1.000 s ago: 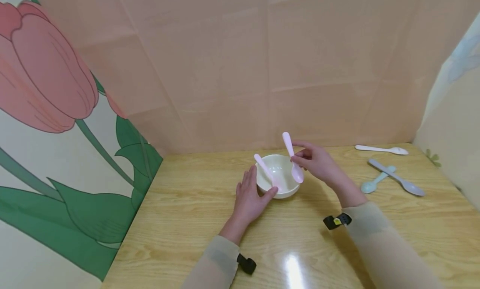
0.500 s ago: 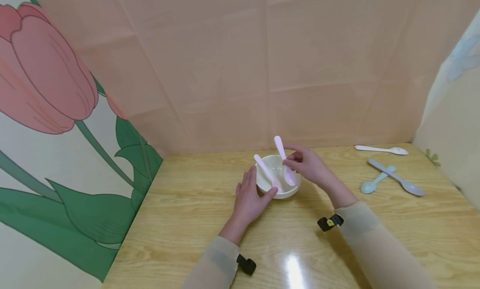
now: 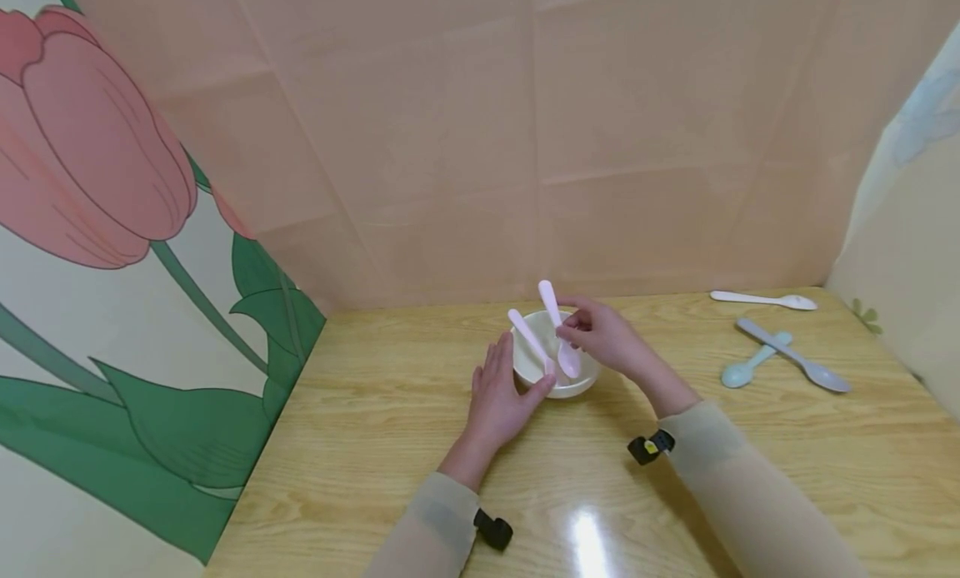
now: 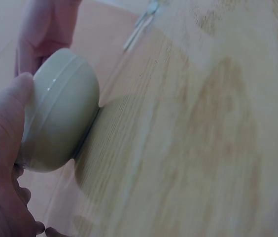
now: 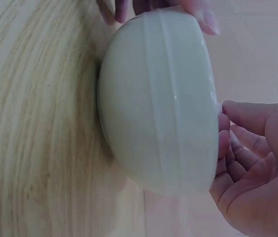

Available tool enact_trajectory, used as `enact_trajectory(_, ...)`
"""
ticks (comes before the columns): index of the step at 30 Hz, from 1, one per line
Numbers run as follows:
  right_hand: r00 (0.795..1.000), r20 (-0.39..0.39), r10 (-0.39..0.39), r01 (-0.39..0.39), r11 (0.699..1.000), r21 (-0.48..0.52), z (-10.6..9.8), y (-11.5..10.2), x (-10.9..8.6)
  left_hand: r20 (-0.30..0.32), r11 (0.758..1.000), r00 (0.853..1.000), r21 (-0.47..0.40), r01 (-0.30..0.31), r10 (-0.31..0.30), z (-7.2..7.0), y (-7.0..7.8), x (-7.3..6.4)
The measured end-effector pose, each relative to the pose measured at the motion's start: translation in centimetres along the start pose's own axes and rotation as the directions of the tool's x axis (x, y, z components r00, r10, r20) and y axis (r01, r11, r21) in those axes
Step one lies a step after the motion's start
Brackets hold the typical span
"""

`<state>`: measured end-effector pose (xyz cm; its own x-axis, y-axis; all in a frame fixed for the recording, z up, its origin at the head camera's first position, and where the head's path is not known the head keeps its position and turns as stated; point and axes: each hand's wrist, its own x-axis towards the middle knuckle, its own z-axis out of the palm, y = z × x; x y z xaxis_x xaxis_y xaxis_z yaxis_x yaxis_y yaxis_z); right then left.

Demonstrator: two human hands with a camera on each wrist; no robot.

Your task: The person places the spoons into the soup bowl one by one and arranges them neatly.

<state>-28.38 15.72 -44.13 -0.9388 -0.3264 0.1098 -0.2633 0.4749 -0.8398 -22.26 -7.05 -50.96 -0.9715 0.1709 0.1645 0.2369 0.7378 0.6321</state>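
A cream bowl point(image 3: 576, 390) stands on the wooden table, and my left hand point(image 3: 498, 399) grips its left side with the thumb at the near rim. Inside it a pink spoon point(image 3: 528, 333) leans on the far left rim. My right hand point(image 3: 606, 336) pinches a second pink spoon point(image 3: 550, 301) by the handle, its head low over the bowl's inside. In the left wrist view the bowl point(image 4: 65, 113) rests on its base beside my thumb. In the right wrist view the bowl's wall point(image 5: 154, 103) hides most of the held spoon.
On the table to the right, a grey spoon point(image 3: 822, 376) lies across a pale green spoon point(image 3: 738, 374). Behind them, a white spoon point(image 3: 767, 299) lies near the back edge. A pinkish cloth wall point(image 3: 450, 145) rises behind the table, and a tulip-printed panel point(image 3: 112, 145) stands at left.
My right hand has moved left and slightly down, bringing the held pink spoon from the bowl's right rim to over its middle. The left hand and the leaning spoon have stayed put.
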Motion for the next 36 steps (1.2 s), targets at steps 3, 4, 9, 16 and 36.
enact_trajectory(3,1.0,0.002,0.004,-0.003,1.0,-0.016,0.3,0.1,0.1,-0.004,1.0,1.0,0.003,-0.006,0.006,0.0,0.0,0.0)
enact_trajectory(4,1.0,0.001,0.006,-0.006,1.0,-0.026,0.5,0.1,0.2,-0.005,1.0,1.0,0.001,-0.007,0.007,0.0,0.0,0.0)
enact_trajectory(9,1.0,0.016,0.009,-0.007,0.997,-0.083,0.9,-0.3,0.3,-0.005,1.0,1.0,-0.001,-0.004,0.004,0.2,-0.1,0.1)
enact_trajectory(16,0.998,0.055,0.021,-0.013,0.99,-0.142,1.3,-0.4,0.5,-0.006,1.0,1.0,0.002,-0.006,0.006,0.2,-0.1,0.1)
enact_trajectory(36,0.996,0.08,0.045,-0.023,0.968,-0.251,2.2,-0.2,1.6,-0.005,1.0,1.0,0.004,0.001,-0.001,0.1,-0.1,0.0)
